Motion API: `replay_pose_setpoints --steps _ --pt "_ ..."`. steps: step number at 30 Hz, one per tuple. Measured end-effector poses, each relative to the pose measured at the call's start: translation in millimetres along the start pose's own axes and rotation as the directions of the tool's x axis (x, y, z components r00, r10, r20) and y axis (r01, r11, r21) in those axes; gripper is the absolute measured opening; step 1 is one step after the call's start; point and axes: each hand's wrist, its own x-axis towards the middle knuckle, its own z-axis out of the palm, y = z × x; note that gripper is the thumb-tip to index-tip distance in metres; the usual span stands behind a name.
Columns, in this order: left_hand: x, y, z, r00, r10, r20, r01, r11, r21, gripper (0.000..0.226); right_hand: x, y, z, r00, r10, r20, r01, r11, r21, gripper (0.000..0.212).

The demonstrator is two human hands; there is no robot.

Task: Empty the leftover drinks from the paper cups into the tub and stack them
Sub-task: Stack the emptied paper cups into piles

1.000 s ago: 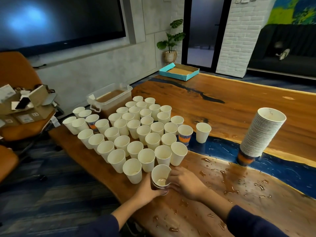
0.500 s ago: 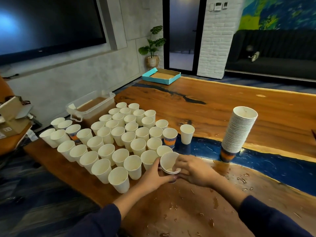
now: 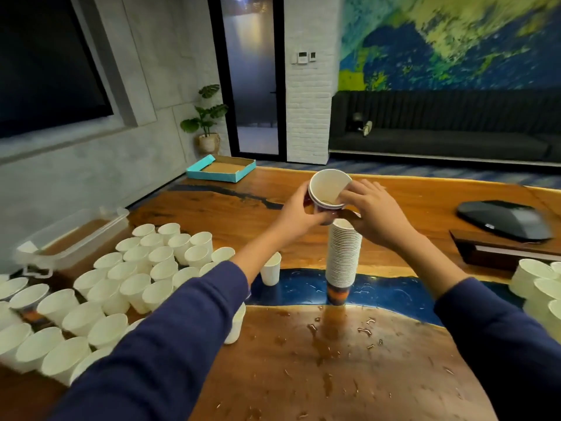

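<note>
White paper cups held in both hands above the tall stack.

Clear plastic tub (image 3: 71,238) of brown liquid sits far left on the wooden desk (image 3: 349,375), beside a crowd of upright white paper cups (image 3: 127,287). Left hand (image 3: 299,212) and right hand (image 3: 372,212) each curl their grip round a few nested white paper cups (image 3: 326,189), tilted just over the tall stack of white paper cups (image 3: 343,256), right of centre.

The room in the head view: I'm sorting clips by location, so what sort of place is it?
Probably an office meeting room or lounge: a long wooden table, a big wall screen, a dark sofa under a painted mural.
</note>
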Motion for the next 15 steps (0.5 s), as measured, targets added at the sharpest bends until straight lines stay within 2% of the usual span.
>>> replay_pose_setpoints --steps 3,8,15 --pt "24 8 14 0.999 0.017 0.044 -0.017 1.0 -0.003 0.072 0 18 -6 0.998 0.059 -0.004 -0.059 0.997 -0.056 0.024" --pt "42 2 40 0.985 -0.07 0.159 0.079 0.996 -0.048 0.073 2 41 -4 0.979 0.116 0.165 -0.098 0.989 -0.113 0.027" --pt "54 -5 54 0.992 -0.041 0.118 0.05 0.996 -0.077 0.089 7 57 8 0.966 0.123 0.228 -0.107 0.991 -0.078 0.025"
